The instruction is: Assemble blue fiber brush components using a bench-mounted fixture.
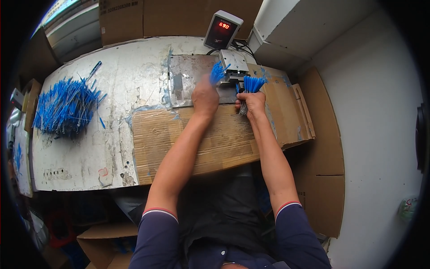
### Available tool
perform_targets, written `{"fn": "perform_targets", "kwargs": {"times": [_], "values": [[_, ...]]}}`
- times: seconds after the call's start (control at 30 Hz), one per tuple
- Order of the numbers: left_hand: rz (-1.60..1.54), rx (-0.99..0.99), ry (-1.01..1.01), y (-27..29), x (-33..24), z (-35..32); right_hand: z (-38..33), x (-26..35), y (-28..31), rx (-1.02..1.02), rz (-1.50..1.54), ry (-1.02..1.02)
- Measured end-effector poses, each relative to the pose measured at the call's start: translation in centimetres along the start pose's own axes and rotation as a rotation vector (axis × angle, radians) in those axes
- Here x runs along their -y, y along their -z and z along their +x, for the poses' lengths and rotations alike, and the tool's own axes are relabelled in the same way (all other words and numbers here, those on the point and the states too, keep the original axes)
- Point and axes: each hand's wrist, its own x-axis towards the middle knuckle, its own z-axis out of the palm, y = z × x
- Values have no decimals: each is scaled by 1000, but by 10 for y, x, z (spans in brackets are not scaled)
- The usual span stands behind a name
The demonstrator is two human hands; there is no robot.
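My right hand [254, 102] is closed round a bundle of thin sticks [253, 84] with blue upper ends and silvery metal lower ends, held upright. My left hand [206, 95], partly smeared by motion, is beside a smaller bunch of blue-ended sticks [218, 71] that rises from its fingers. It appears closed on them, over the metal plate [182, 67]. Just beyond both hands stands a small machine with a light metal block [233, 60] and dark parts below it. My right hand is close to those dark parts; whether it touches them, I cannot tell.
A large heap of similar blue sticks [67, 107] lies at the left of the white worktable [116, 85]. Taped cardboard [156, 139] covers the near part. A counter with a lit red display [223, 29] stands behind the machine. A white wall [380, 125] borders the right side.
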Motion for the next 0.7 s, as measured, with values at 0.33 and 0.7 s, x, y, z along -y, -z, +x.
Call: {"fn": "perform_targets", "kwargs": {"times": [0.33, 0.7], "values": [[70, -77, -146, -1, 0, 1, -4, 3, -4, -17, 53, -35], [185, 133, -94, -4, 4, -5, -20, -2, 17, 124, 343, -51]]}}
